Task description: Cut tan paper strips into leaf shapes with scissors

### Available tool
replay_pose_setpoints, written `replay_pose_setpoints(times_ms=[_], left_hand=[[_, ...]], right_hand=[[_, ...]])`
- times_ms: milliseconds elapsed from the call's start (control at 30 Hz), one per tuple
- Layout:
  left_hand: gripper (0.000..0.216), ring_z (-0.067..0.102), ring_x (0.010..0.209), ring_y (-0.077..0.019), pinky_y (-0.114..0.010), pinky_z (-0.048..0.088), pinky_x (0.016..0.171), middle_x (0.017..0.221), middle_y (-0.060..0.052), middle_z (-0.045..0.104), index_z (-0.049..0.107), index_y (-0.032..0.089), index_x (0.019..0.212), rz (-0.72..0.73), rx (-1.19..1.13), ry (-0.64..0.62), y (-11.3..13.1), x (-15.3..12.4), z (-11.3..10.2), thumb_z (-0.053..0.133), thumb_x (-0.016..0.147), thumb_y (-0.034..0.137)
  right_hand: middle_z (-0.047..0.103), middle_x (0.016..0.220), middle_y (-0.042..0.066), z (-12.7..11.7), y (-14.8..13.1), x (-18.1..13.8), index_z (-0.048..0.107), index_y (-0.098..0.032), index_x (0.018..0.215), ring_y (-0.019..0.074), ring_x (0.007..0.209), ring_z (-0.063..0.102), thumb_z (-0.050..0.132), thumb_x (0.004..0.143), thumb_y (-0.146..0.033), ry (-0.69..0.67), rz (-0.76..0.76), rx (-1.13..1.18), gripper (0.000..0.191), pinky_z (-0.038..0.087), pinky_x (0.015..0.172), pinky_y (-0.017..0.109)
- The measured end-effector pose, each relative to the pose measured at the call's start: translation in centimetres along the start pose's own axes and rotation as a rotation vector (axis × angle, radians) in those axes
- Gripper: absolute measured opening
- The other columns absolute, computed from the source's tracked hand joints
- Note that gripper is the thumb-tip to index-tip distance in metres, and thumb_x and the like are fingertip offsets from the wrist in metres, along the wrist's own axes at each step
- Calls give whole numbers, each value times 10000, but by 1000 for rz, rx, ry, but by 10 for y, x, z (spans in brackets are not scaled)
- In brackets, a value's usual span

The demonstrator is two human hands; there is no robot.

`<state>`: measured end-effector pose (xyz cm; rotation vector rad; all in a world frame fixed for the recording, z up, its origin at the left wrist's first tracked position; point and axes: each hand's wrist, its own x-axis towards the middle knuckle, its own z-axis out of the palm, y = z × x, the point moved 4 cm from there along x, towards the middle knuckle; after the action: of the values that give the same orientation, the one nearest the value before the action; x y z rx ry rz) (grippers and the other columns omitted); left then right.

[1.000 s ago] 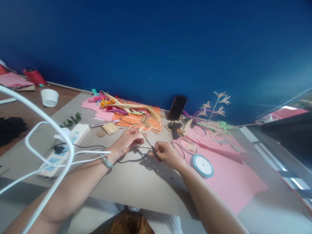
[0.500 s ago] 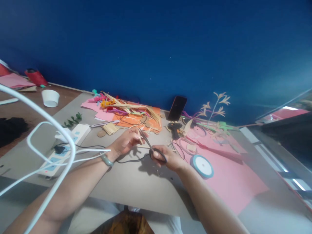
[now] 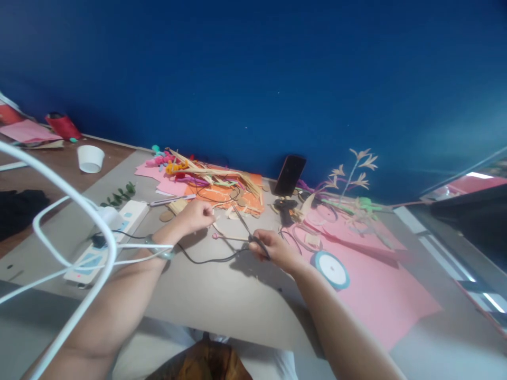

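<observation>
My right hand (image 3: 275, 250) is wrapped round the dark handles of a pair of scissors (image 3: 243, 221), whose blades point up and to the left. A thin pale stick with a pink tip (image 3: 216, 236) reaches leftward from beside the right fingers; whether they hold it is unclear. To the left, my left hand (image 3: 197, 216) has its fingers curled together above the table, apart from the blades. Anything pinched in it is too small to make out. Pale strips and scraps (image 3: 232, 212) lie just beyond it, along with orange paper (image 3: 214, 195).
A white power strip (image 3: 95, 258) and looping white cable (image 3: 106, 221) stand at left. Near the wall are a phone (image 3: 290, 174) and a black glue gun (image 3: 284, 210). A ribbon spool (image 3: 330, 269) rests on pink paper (image 3: 380, 295). Pale flowers (image 3: 358, 169) rise behind it.
My left hand has moved left, away from the scissor blades, and its fingers have curled in. The pale strip it held by the blades no longer shows there. The right hand keeps the scissors.
</observation>
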<state>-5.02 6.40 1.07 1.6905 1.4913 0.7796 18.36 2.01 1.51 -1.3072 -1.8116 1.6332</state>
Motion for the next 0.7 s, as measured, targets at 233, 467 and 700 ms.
replay_pose_setpoints(times_ms=[233,467,700], left_hand=[[134,430,393,-105,-224,247,426,387,22,513,540,181,423,-69,118,-67,-3,-3,-3,579,551,167],[178,457,420,-111,-221,256,432,448,20,548,559,185,501,-84,270,-91,0,-5,-5,687,556,297],[259,558,572,-138,-230,390,567,660,-14,644,666,177,767,80,295,-164,9,-4,-6,555,765,412]], right_hand=[[500,476,-63,1,10,7,420,-196,629,75,448,385,719,660,-515,38,17,-45,438,246,448,202],[534,501,-46,-8,20,9,423,-200,626,93,470,426,710,657,-455,181,41,-250,386,253,431,198],[563,526,-35,-11,17,7,446,-203,622,112,497,480,660,686,-495,253,30,-435,368,263,440,208]])
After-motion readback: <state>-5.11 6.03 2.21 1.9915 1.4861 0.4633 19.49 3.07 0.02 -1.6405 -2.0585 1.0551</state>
